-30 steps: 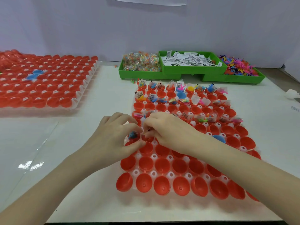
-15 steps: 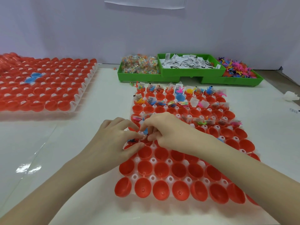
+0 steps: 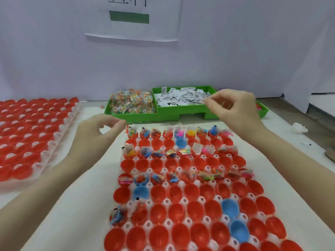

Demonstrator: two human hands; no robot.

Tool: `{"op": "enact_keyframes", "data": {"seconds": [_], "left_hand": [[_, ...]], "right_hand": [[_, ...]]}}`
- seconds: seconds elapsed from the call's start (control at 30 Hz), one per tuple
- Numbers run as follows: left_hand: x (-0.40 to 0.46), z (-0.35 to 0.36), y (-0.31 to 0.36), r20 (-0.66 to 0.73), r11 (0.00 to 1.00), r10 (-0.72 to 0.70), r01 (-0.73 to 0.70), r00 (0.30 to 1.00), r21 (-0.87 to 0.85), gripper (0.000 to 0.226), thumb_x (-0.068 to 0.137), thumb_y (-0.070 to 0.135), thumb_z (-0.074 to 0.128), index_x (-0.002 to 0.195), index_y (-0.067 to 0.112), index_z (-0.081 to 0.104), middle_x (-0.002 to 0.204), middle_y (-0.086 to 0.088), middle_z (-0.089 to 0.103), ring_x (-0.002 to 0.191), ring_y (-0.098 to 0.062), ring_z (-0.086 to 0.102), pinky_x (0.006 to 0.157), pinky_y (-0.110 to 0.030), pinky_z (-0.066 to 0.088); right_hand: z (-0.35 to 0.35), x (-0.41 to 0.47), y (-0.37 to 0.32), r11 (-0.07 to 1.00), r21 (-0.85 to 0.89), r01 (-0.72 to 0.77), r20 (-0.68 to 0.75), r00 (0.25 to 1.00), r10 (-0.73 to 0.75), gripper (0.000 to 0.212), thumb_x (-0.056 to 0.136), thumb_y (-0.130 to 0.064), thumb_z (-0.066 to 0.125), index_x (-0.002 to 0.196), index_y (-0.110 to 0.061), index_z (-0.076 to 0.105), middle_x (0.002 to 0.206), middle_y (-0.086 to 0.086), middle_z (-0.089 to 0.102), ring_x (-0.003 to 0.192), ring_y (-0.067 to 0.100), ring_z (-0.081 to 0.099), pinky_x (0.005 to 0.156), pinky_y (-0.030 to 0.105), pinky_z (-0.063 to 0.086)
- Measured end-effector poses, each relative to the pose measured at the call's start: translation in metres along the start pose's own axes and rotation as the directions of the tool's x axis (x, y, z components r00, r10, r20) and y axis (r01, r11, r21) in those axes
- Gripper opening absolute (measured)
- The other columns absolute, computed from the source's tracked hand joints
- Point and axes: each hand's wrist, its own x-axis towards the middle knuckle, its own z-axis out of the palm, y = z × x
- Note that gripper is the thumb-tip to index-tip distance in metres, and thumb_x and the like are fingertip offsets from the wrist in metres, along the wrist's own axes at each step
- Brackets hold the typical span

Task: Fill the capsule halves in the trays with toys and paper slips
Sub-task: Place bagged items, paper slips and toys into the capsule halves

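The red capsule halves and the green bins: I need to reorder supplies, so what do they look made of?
The red capsule halves look like thin moulded plastic, glossy: light glints on their curved inner walls. The green bins look like thicker rigid plastic with a duller sheen, with moulded rims and stepped bases. The exact plastic cannot be told from the picture.

A small packing or assembly workstation, hand work done in bulk. A white table bears a tray of red capsule halves at 6 o'clock and a second full tray at 9. Green bins at 12 hold bagged toys and paper slips. A plain partition behind carries a printed sign.
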Motion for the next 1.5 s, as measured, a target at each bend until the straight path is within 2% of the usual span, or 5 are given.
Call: {"op": "enact_keyframes", "data": {"seconds": [0.5, 0.77, 0.93, 1.2, 1.5], "left_hand": [[0.136, 0.086, -0.083, 0.253, 0.836, -0.305, 0.131, 0.918, 0.533, 0.062, 0.092, 0.058, 0.029, 0.128, 0.013, 0.05, 0.111, -0.011, 0.063, 0.099, -0.027, 0.057, 0.084, -0.035, 0.042], [0.153, 0.107, -0.093, 0.048, 0.775, -0.436, 0.348, 0.899, 0.528, 0.066, 0.078, 0.066, 0.052, 0.125, 0.02, 0.051, 0.121, -0.012, 0.059, 0.114, -0.032, 0.051, 0.1, -0.043, 0.031], [0.154, 0.113, -0.093, -0.044, 0.842, -0.446, 0.435, 0.894, 0.319, 0.029, 0.076, 0.056, 0.063, 0.071, 0.028, 0.059, 0.09, -0.003, 0.068, 0.082, -0.022, 0.05, 0.096, -0.038, 0.026], [0.154, 0.115, -0.089, -0.091, 0.839, -0.493, 0.501, 0.865, 0.212, 0.032, 0.08, 0.043, 0.066, 0.099, 0.018, 0.07, 0.104, -0.008, 0.068, 0.107, -0.031, 0.052, 0.099, -0.037, 0.023], [0.152, 0.112, -0.086, -0.06, 0.831, -0.489, 0.486, 0.87, 0.272, 0.03, 0.087, 0.042, 0.058, 0.104, 0.02, 0.07, 0.113, -0.006, 0.066, 0.108, -0.031, 0.051, 0.1, -0.038, 0.023]], "right_hand": [[0.016, 0.091, 0.187, 0.709, -0.525, -0.47, 0.216, 0.733, 0.645, 0.041, 0.092, -0.027, 0.051, 0.123, -0.001, 0.051, 0.124, 0.017, 0.055, 0.112, 0.031, 0.051, 0.095, 0.04, 0.042], [0.029, 0.098, 0.202, 0.674, -0.218, -0.706, 0.087, 0.673, 0.734, 0.028, 0.082, -0.003, 0.06, 0.11, -0.007, 0.065, 0.109, 0.01, 0.059, 0.091, 0.023, 0.049, 0.075, 0.031, 0.041], [0.031, 0.096, 0.205, 0.715, -0.215, -0.665, -0.024, 0.736, 0.677, 0.021, 0.082, -0.005, 0.064, 0.103, -0.004, 0.067, 0.109, 0.014, 0.064, 0.093, 0.025, 0.056, 0.08, 0.035, 0.045], [0.027, 0.085, 0.203, 0.645, -0.683, -0.344, -0.125, 0.924, 0.361, 0.037, 0.091, -0.034, 0.053, 0.084, 0.001, 0.061, 0.082, 0.016, 0.063, 0.072, 0.028, 0.054, 0.064, 0.035, 0.044], [0.037, 0.103, 0.175, 0.902, -0.197, -0.384, -0.333, 0.892, 0.307, 0.018, 0.096, -0.017, 0.047, 0.095, 0.0, 0.053, 0.075, 0.007, 0.054, 0.055, 0.012, 0.043, 0.055, 0.025, 0.028]]}}
